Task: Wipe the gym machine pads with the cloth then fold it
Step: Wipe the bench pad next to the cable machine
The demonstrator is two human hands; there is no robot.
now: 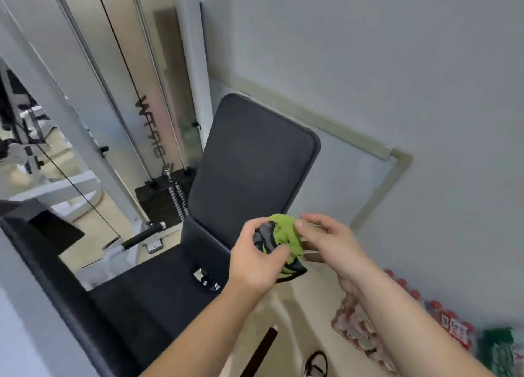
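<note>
A bunched green, grey and black cloth (pixel 283 240) hangs between both hands above the machine's seat. My left hand (pixel 252 260) grips its left side with curled fingers and thumb. My right hand (pixel 331 243) pinches the green top edge with thumb and fingertips. Behind the cloth stands the black back pad (pixel 255 161), tilted back towards the wall. The black seat pad (pixel 158 297) lies below my left forearm.
A weight stack (pixel 161 201) with cables and a black-gripped handle (pixel 144 235) sits to the left of the pads. Shrink-wrapped bottles with red caps (pixel 365 331) lie on the floor at the right, against the grey wall (pixel 397 65).
</note>
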